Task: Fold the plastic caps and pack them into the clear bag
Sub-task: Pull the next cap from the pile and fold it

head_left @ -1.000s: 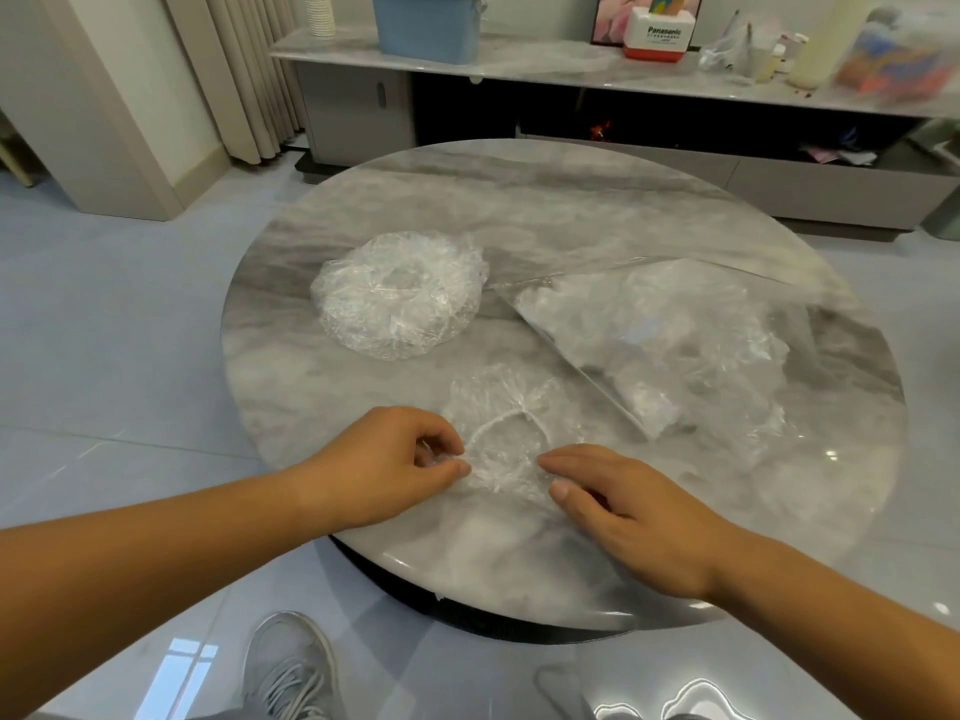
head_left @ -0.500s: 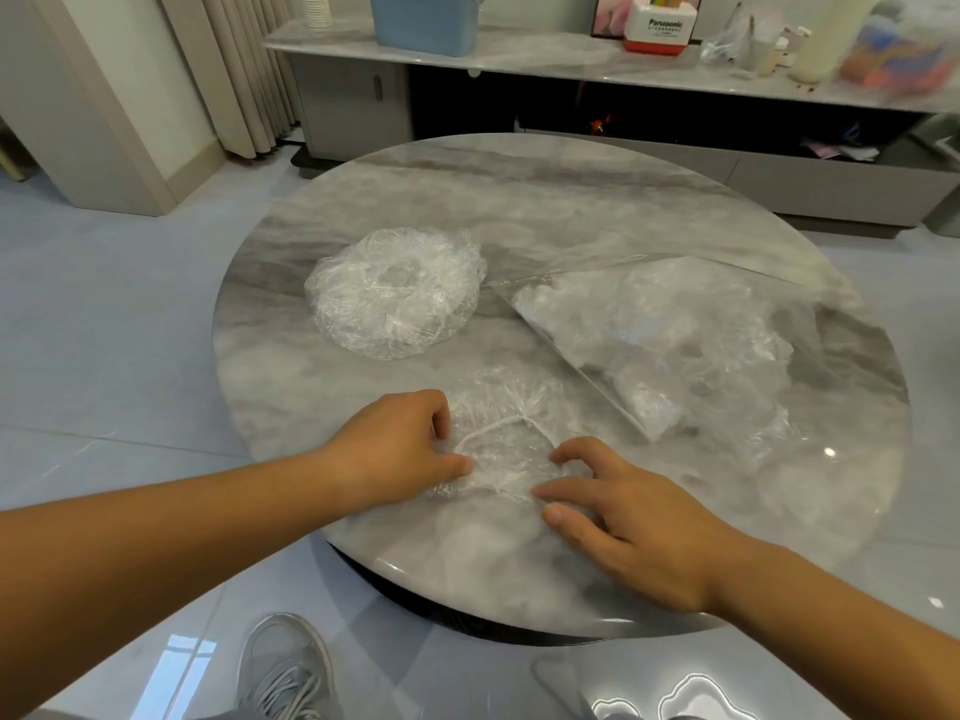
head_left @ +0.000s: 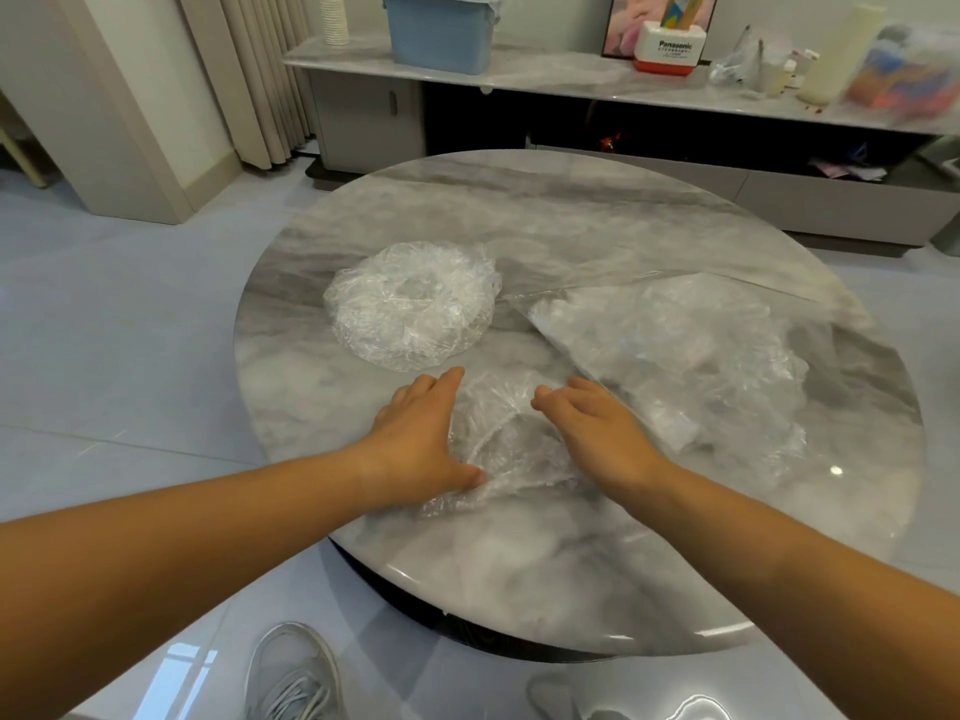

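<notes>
A home living room: round marble table (head_left: 571, 210), low media console (head_left: 649, 122), curtains (head_left: 260, 75).

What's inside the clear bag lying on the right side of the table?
Crumpled plastic caps show through the clear bag. How many there are cannot be told; the see-through layers cover one another.

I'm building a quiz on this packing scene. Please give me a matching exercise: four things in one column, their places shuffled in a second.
Things
1. round stack of clear plastic caps
2. clear plastic bag
3. single crumpled clear plastic cap
4. blue plastic bin

Places
A. between left hand and right hand
B. on the marble sideboard
C. right side of the round grey marble table, caps inside
D. table's far left, untouched

Pairs: 1-D, 2-C, 3-A, 4-B
</notes>
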Tool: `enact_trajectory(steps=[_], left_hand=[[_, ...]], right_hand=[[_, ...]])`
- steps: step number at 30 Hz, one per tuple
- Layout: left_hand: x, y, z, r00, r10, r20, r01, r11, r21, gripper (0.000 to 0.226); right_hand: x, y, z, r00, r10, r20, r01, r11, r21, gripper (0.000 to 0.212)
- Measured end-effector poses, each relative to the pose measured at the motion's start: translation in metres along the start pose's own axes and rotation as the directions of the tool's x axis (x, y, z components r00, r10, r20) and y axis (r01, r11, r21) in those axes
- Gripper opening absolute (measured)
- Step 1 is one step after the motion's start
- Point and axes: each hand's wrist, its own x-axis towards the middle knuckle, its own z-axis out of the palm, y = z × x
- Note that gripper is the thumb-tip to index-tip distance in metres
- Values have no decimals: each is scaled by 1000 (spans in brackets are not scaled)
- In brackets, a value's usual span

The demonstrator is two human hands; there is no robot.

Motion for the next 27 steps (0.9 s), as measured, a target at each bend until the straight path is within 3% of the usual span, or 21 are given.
enact_trajectory(steps=[6, 13, 21, 24, 27], left_hand=[[2, -10, -4, 992, 113, 54, -108, 990, -94, 121], [-6, -17, -13, 967, 194, 163, -175, 977, -125, 121], [-10, -15, -6, 959, 234, 161, -217, 969, -119, 117], [-8, -17, -3, 966, 227, 126, -213, 970, -113, 119], [-7, -19, -1, 970, 218, 108, -206, 973, -108, 120]], right_hand=[[9, -10, -6, 992, 120, 42, -126, 966, 224, 42], [1, -7, -9, 991, 119, 58, -123, 990, 74, 45], [-5, -2, -8, 994, 90, 68, -103, 970, 219, 40], [-11, -1, -10, 999, -11, 48, -3, 959, 283, 39], [-22, 7, -12, 965, -260, -4, 257, 949, 182, 41]])
